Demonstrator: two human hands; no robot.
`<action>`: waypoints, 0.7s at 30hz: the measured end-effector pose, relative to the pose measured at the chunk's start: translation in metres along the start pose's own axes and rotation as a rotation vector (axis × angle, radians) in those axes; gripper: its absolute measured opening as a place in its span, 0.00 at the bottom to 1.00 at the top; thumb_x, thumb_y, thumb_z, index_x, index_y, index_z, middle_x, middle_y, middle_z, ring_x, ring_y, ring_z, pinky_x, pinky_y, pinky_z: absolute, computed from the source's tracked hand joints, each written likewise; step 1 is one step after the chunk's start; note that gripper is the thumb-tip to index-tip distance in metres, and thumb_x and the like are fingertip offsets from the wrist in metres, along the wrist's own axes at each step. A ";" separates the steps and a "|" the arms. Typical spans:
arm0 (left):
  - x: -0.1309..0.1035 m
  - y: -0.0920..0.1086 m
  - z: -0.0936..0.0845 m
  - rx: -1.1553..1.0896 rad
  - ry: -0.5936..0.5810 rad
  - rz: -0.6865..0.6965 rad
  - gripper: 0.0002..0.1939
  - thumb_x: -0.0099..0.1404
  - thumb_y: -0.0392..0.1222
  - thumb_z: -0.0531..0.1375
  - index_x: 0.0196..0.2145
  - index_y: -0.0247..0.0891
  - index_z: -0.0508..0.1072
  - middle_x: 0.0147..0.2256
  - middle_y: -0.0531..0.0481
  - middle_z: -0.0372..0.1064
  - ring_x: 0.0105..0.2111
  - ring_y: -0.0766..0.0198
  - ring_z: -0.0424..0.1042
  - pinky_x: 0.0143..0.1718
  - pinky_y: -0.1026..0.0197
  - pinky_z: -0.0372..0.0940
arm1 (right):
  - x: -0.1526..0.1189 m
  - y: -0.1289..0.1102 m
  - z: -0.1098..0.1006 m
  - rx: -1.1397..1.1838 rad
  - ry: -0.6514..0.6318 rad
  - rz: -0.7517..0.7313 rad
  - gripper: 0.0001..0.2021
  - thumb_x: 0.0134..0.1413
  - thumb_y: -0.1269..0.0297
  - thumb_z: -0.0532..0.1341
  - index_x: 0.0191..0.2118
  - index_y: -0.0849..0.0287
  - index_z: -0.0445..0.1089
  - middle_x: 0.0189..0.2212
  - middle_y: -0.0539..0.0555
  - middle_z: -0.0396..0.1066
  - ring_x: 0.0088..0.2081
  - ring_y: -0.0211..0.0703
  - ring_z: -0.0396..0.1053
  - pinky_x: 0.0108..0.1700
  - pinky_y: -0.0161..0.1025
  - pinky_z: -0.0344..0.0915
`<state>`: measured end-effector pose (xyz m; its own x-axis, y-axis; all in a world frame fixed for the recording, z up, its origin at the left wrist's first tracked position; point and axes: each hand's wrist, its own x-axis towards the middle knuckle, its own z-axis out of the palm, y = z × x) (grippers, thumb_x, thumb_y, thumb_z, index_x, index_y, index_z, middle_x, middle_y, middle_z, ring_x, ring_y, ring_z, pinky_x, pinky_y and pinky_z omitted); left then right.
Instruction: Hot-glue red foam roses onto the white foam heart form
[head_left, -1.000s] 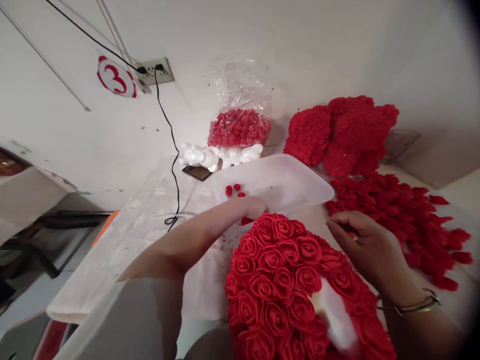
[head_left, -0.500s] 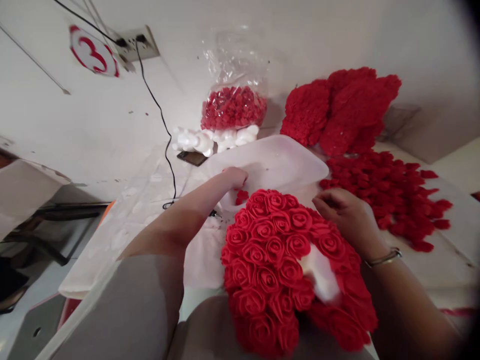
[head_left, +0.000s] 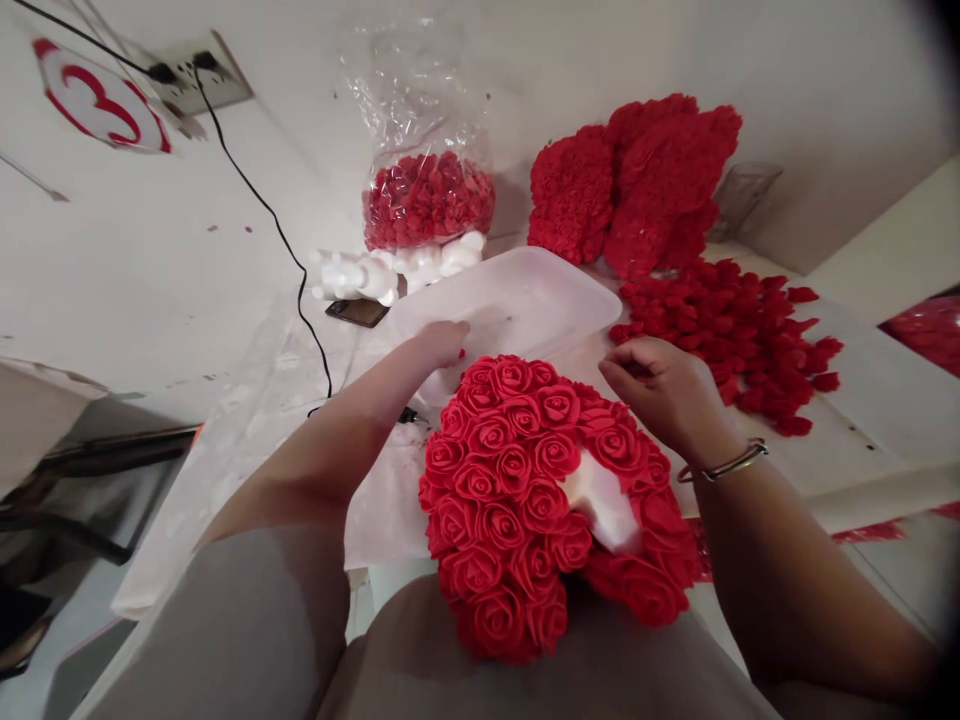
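A rounded form covered with red foam roses (head_left: 510,465) rests on my lap, with a bare white patch (head_left: 609,505) on its right side. My left hand (head_left: 444,345) is closed at the left part of a translucent white tray (head_left: 536,300), beyond the roses. A bit of red shows at its fingertips; its exact shape is too small to make out. Just above the right side of the rose-covered form, my right hand (head_left: 664,390) is curled with thumb and fingers together. Whatever those fingers may hold is hidden.
Loose red roses (head_left: 727,330) are heaped right of the tray. Behind stand red rose-covered shapes (head_left: 630,185), a clear bag of red roses (head_left: 427,200) and white foam figures (head_left: 352,275). A phone (head_left: 358,312) lies beside them. A black cable (head_left: 289,240) hangs down to the table.
The view has shifted, so everything sits farther left and higher. The red pieces below my left hand in the tray no longer show, apart from a bit at its fingertips. My right hand stays curled.
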<state>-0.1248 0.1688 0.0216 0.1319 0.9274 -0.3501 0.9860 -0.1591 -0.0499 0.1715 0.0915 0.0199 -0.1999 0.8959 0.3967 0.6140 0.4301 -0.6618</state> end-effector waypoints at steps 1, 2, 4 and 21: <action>-0.004 -0.002 -0.006 -0.019 0.055 -0.031 0.22 0.69 0.47 0.62 0.57 0.36 0.69 0.54 0.41 0.69 0.51 0.54 0.72 0.51 0.46 0.70 | 0.000 -0.001 -0.002 0.002 0.005 -0.003 0.07 0.54 0.59 0.60 0.28 0.55 0.70 0.27 0.53 0.73 0.30 0.44 0.70 0.34 0.42 0.67; -0.009 -0.003 -0.013 -0.047 0.121 -0.061 0.22 0.68 0.46 0.63 0.57 0.36 0.69 0.52 0.41 0.71 0.51 0.53 0.72 0.52 0.47 0.69 | 0.001 -0.002 -0.004 0.005 0.010 -0.005 0.07 0.54 0.59 0.60 0.28 0.54 0.69 0.27 0.53 0.73 0.30 0.44 0.70 0.34 0.42 0.68; -0.024 -0.006 -0.030 -0.113 0.261 -0.099 0.22 0.65 0.43 0.64 0.55 0.36 0.70 0.48 0.41 0.75 0.51 0.51 0.73 0.53 0.50 0.67 | 0.000 -0.006 -0.012 0.010 0.024 -0.011 0.07 0.55 0.59 0.60 0.29 0.54 0.69 0.27 0.53 0.73 0.30 0.45 0.71 0.35 0.42 0.68; -0.161 0.095 -0.078 -1.915 0.305 0.457 0.26 0.57 0.39 0.72 0.50 0.41 0.66 0.32 0.58 0.70 0.28 0.72 0.73 0.35 0.65 0.70 | 0.010 -0.121 -0.038 0.185 0.090 -0.459 0.15 0.56 0.66 0.67 0.48 0.51 0.69 0.40 0.50 0.73 0.39 0.42 0.73 0.41 0.41 0.72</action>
<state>-0.0449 0.0304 0.1458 0.1657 0.9802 0.1087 -0.3414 -0.0464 0.9388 0.1240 0.0437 0.1279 -0.3460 0.5997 0.7216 0.3310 0.7976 -0.5042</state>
